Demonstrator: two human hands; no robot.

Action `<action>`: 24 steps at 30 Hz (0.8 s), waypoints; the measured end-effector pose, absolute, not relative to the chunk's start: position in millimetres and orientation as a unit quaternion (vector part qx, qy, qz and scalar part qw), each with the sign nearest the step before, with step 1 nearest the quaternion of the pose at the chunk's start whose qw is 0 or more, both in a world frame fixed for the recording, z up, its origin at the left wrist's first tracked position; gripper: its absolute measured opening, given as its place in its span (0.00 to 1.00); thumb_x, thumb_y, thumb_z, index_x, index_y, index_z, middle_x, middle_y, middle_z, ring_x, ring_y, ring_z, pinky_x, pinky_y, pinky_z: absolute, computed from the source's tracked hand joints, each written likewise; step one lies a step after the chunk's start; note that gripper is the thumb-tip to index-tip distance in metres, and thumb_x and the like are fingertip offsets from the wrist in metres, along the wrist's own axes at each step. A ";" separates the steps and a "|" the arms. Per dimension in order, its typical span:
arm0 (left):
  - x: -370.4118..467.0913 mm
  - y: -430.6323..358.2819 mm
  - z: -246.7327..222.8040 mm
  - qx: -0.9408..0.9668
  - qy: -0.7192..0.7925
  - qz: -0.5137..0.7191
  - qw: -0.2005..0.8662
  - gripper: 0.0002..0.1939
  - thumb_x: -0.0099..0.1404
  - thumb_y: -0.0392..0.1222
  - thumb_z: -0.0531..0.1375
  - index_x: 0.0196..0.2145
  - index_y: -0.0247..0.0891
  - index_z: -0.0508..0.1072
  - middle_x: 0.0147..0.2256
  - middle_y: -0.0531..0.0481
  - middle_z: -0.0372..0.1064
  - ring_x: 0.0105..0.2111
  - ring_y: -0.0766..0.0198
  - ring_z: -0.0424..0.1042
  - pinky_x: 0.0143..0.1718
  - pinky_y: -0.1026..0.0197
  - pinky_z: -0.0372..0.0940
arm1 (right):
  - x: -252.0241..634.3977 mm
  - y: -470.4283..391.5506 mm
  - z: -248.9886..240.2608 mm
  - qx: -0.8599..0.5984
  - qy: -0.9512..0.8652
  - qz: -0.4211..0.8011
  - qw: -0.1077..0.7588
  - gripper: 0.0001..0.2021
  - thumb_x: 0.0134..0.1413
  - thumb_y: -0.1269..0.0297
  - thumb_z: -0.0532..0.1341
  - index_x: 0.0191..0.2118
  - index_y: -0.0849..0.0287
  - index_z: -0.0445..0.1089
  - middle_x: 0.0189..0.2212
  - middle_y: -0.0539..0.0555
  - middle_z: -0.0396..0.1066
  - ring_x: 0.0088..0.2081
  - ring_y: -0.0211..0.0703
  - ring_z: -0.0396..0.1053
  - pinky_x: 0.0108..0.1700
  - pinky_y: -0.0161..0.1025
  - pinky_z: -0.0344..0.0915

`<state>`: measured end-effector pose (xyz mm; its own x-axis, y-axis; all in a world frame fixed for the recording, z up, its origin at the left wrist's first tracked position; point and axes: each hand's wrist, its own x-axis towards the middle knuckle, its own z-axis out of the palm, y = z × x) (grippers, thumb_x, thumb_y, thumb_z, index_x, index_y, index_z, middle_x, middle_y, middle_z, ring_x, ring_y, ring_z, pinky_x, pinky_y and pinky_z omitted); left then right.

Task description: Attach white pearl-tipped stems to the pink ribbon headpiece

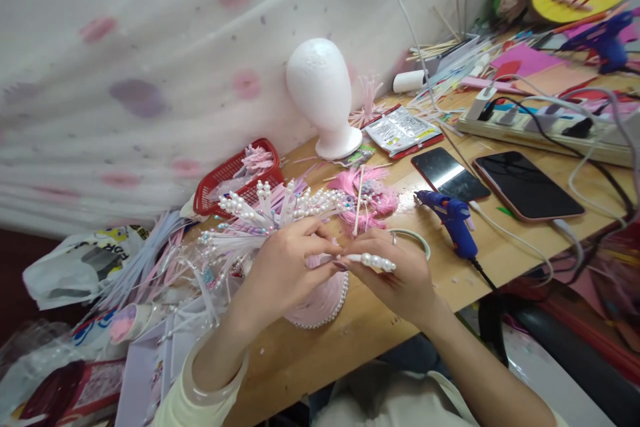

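Two bare hands meet over the near middle of the bench. Between them lies one pearl-tipped stem, its beaded end pointing right; the beads blur together and cannot be counted surely. The left hand has a narrow grip, fingertips pinched on the stem, and the right hand closes its fingers on it too, with one ring on a finger.

Below the hands is one pink disc edged with small pearls, partly covered by the left hand. That hand also blocks part of a cluster of beaded stems, too many and too tangled to count. Just beyond the hands lie pink feathery pieces, crossed by one pale stick.

Two phones lie side by side to the right, cables trailing near them. There are two blue glue guns: the near one rests just beside the phones, the other at the far right. One power strip stands behind the phones, crowded with plugs. One white foam head stands upright at the far side, with one silver packet to its right and one red basket to its left.
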<state>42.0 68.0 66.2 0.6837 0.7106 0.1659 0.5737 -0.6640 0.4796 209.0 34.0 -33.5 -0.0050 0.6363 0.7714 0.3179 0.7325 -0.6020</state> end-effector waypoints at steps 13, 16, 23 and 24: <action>30.0 87.4 88.2 0.914 0.390 -0.006 0.109 0.14 0.69 0.38 0.58 0.49 0.46 0.78 0.39 0.51 0.80 0.37 0.61 0.77 0.38 0.61 0.66 | 214.1 39.7 -31.9 -0.392 -0.680 0.200 0.586 0.05 0.65 0.71 0.57 0.38 0.58 0.69 0.32 0.51 0.74 0.34 0.39 0.73 0.37 0.35 0.66; 30.5 94.9 93.1 0.902 0.424 -0.083 0.025 0.18 0.69 0.35 0.53 0.51 0.45 0.77 0.42 0.49 0.80 0.39 0.56 0.78 0.39 0.58 0.67 | 215.3 45.7 -28.7 -0.430 -0.647 0.257 0.575 0.09 0.65 0.66 0.56 0.32 0.58 0.67 0.26 0.50 0.72 0.28 0.39 0.70 0.30 0.35 0.63; 26.5 101.7 91.9 0.875 0.461 -0.129 -0.066 0.22 0.67 0.33 0.50 0.53 0.43 0.75 0.40 0.45 0.81 0.35 0.54 0.78 0.36 0.57 0.68 | 203.0 75.8 -24.9 -0.424 -0.586 0.370 0.582 0.10 0.60 0.60 0.59 0.28 0.58 0.65 0.20 0.47 0.68 0.22 0.36 0.65 0.26 0.35 0.58; 25.0 102.3 92.7 0.876 0.463 -0.123 -0.065 0.22 0.67 0.33 0.50 0.54 0.42 0.75 0.39 0.46 0.81 0.35 0.55 0.78 0.36 0.58 0.68 | 201.1 80.8 -25.0 -0.424 -0.588 0.368 0.583 0.10 0.59 0.61 0.59 0.29 0.58 0.65 0.20 0.47 0.68 0.22 0.36 0.64 0.26 0.35 0.58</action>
<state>25.0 102.3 92.7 0.5413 0.8261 -0.1564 0.7943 -0.5635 -0.2273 201.1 80.8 -25.0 0.0391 0.9269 0.3734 0.0698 0.3702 -0.9263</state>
